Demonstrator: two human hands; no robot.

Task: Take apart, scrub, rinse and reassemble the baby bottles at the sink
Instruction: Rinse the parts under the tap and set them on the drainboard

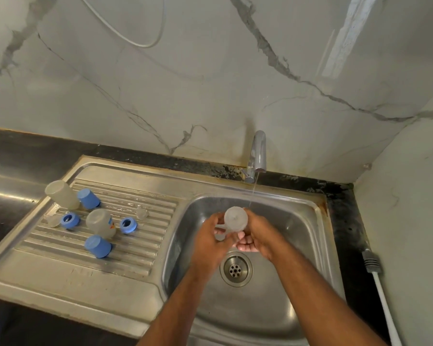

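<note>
Both my hands hold a frosted clear bottle body (pixel 236 218) over the sink basin (pixel 298 233), its base turned up toward me. My left hand (pixel 211 237) grips its left side, where a clear handle sticks out. My right hand (pixel 256 236) curls round its right side. A thin stream of water from the tap (pixel 258 152) falls just right of the bottle. On the ribbed drainboard (pixel 73 268) stand two upturned clear bottles (pixel 61 194) (pixel 100 223), two blue caps (pixel 88 198) (pixel 98 246), two blue collar rings (pixel 70 220) (pixel 128 225) and clear teats (pixel 142 213) (pixel 52 221).
The drain (pixel 236 269) sits low in the basin under my wrists. Dark counter (pixel 345 221) borders the sink at the back and right. A white cord with a grey plug (pixel 371 262) lies along the right wall. Marble wall rises behind the tap.
</note>
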